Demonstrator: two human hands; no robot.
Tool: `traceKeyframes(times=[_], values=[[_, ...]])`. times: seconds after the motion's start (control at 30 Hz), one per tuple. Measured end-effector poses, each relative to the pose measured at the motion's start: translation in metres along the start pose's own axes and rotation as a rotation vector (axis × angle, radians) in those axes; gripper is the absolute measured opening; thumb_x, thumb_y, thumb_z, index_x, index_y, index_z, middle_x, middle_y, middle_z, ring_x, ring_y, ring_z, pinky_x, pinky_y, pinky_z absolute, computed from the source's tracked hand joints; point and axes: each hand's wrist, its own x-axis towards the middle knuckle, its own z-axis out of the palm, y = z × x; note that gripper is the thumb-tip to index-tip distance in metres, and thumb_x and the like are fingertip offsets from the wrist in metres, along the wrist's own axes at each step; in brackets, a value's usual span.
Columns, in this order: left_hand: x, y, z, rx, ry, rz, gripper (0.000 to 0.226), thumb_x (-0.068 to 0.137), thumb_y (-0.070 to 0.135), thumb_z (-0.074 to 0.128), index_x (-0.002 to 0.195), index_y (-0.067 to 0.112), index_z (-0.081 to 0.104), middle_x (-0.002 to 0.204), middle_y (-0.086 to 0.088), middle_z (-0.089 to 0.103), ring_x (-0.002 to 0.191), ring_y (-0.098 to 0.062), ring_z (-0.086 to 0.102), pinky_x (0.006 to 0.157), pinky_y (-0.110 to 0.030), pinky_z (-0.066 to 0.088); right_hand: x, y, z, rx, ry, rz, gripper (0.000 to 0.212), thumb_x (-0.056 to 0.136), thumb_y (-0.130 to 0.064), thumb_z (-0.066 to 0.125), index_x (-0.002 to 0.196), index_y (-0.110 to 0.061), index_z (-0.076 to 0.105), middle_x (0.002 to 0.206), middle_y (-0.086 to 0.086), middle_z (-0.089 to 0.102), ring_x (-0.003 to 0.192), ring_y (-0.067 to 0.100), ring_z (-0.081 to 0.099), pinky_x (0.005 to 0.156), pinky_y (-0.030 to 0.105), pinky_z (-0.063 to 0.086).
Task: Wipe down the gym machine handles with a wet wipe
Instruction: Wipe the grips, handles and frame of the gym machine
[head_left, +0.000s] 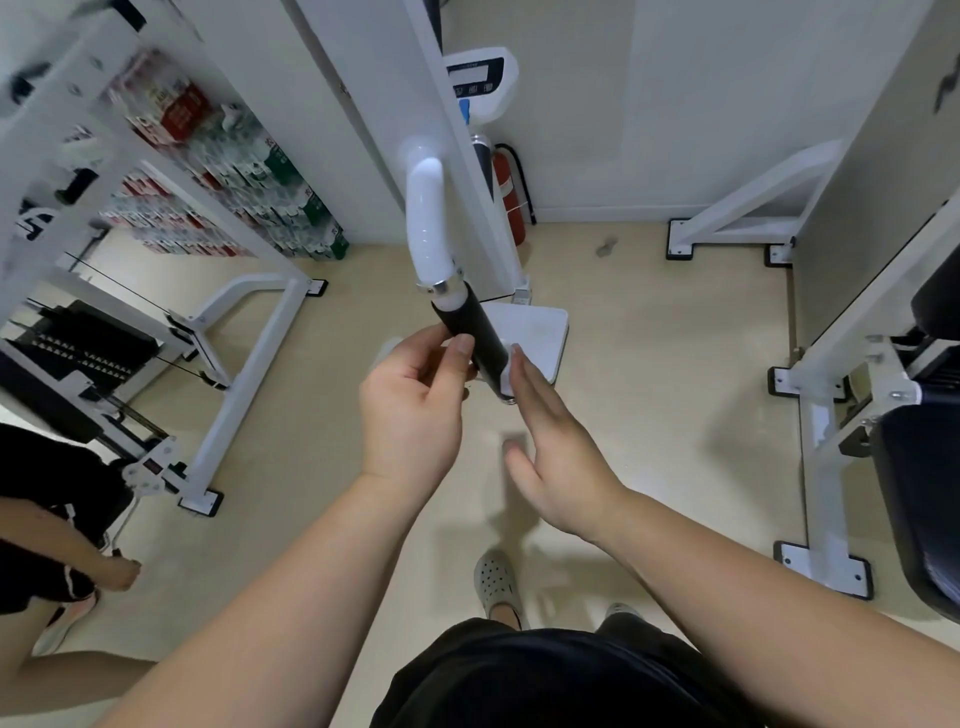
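Reaching forward, the left hand (410, 410) is pinched on the black handle (475, 332), with a pale wet wipe (387, 349) apparently tucked behind its fingers. The right hand (556, 452) is held flat and empty, touching the handle's end. Farther up, the white arm (426, 223) could be left unwiped if the loosely pinched wipe slips.

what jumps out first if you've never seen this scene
Dead centre, a black handle grip on a white curved bar, with the left hand curled at it and the right hand held flat at its lower end. Upper left, shelves of bottled drinks; behind the bar, a red fire extinguisher.
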Motion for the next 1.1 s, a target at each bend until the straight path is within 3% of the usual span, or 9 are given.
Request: traceKeyframes(times=[0.1,0.2,0.27,0.37,0.47,0.63,0.8,0.97,1.1], values=[[-0.001,-0.001,-0.002,0.013,0.034,0.004,0.018,0.100,0.015,0.061,0.111,0.009,0.074,0.092,-0.007,0.077,0.083,-0.017,0.078,0.075,-0.040,0.063,0.007,-0.014,0.004,0.008,0.078,-0.129,0.082,0.092,0.000,0.053,0.161,-0.008,0.011,0.167,-0.007,0.000,0.150,-0.015,-0.003,0.120,0.010,0.016],[-0.003,0.003,-0.002,0.009,0.030,0.015,0.017,0.100,0.015,0.060,0.106,0.010,0.076,0.085,0.001,0.076,0.082,-0.016,0.077,0.077,-0.044,0.063,0.017,-0.030,0.008,0.059,0.150,-0.189,0.082,0.090,-0.013,0.050,0.162,-0.016,0.012,0.169,-0.012,0.001,0.156,-0.002,0.005,0.120,0.010,0.019],[-0.003,0.004,-0.001,0.001,0.017,0.013,0.018,0.099,0.017,0.061,0.105,0.012,0.077,0.082,0.006,0.076,0.084,-0.019,0.077,0.079,-0.048,0.062,0.014,-0.023,0.008,0.035,0.118,-0.149,0.084,0.091,-0.007,0.051,0.163,-0.020,0.008,0.169,-0.013,-0.005,0.156,-0.002,0.006,0.118,0.009,0.019],[-0.002,0.002,0.000,-0.010,0.015,0.004,0.021,0.097,0.026,0.060,0.106,0.018,0.077,0.086,0.005,0.079,0.088,-0.021,0.077,0.082,-0.052,0.060,-0.001,-0.002,0.009,-0.047,-0.023,-0.035,0.083,0.095,0.001,0.049,0.162,-0.016,0.002,0.170,-0.006,-0.012,0.146,-0.019,-0.012,0.113,0.004,0.012],[-0.002,0.000,-0.002,-0.012,0.000,0.015,0.018,0.097,0.030,0.059,0.096,0.040,0.074,0.086,0.011,0.078,0.089,-0.018,0.076,0.083,-0.053,0.060,-0.005,0.002,0.012,-0.015,-0.064,0.033,0.079,0.099,0.000,0.048,0.162,-0.013,0.003,0.172,-0.002,-0.012,0.145,-0.019,-0.017,0.112,-0.001,0.004],[0.001,-0.008,-0.008,-0.065,-0.089,0.048,0.024,0.097,0.032,0.054,0.094,0.044,0.075,0.088,0.012,0.078,0.090,-0.017,0.076,0.083,-0.047,0.060,0.004,-0.036,0.012,0.074,0.082,0.011,0.077,0.096,-0.006,0.046,0.162,-0.015,0.008,0.172,-0.001,-0.002,0.154,-0.004,-0.009,0.122,0.010,0.004],[0.008,-0.009,-0.016,-0.204,-0.257,0.072,0.037,0.098,0.027,0.048,0.095,0.052,0.075,0.092,0.018,0.078,0.086,-0.002,0.074,0.071,-0.017,0.055,0.007,-0.047,0.017,0.026,0.195,0.023,0.083,0.094,0.001,0.048,0.163,-0.015,0.006,0.173,-0.001,0.004,0.158,0.005,-0.001,0.127,0.020,0.009],[0.028,-0.023,-0.031,-0.187,-0.350,0.077,0.037,0.095,0.031,0.049,0.096,0.062,0.070,0.095,0.020,0.077,0.091,-0.004,0.074,0.082,-0.037,0.060,-0.007,-0.032,0.041,-0.010,0.170,0.279,0.077,0.094,0.007,0.047,0.162,-0.012,0.016,0.171,0.002,0.016,0.158,0.012,0.011,0.128,0.038,0.017],[0.026,-0.042,-0.035,-0.152,-0.345,0.065,0.024,0.090,0.038,0.053,0.094,0.057,0.068,0.095,0.018,0.076,0.092,-0.006,0.073,0.080,-0.030,0.056,-0.002,-0.043,0.048,0.071,0.315,0.345,0.074,0.089,0.010,0.042,0.158,-0.016,0.032,0.161,0.000,0.038,0.151,0.016,0.031,0.126,0.042,0.025]])
